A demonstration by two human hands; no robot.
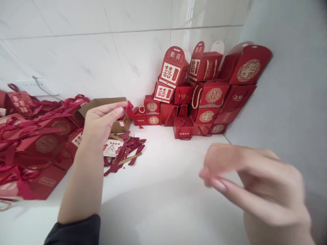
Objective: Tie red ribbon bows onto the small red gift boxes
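Left hand (103,119) left of centre in the frame, black sleeve (76,231) at lower left. Thumb and fingers clamped on a small red ribbon (129,110), raised near the front edge of an open cardboard box (93,105). Ribbon sits just left of the frame's middle.

Right hand (263,183) at lower right, near the camera, blurred. Thumb and fingertips drawn together; cannot tell whether anything is between them.

Below the left hand, on the white bench (158,197): a loose pile of dark-red ribbons (131,149), a printed card (113,147) among them.

Left side of frame: heap of ribbon-tied red boxes (46,143). Upper right: stacked red gift boxes (214,95), gold or white-panelled lettering, several with handles, flaps up on the top row. White tiled wall (76,64) behind; grey panel (288,92) at right edge.
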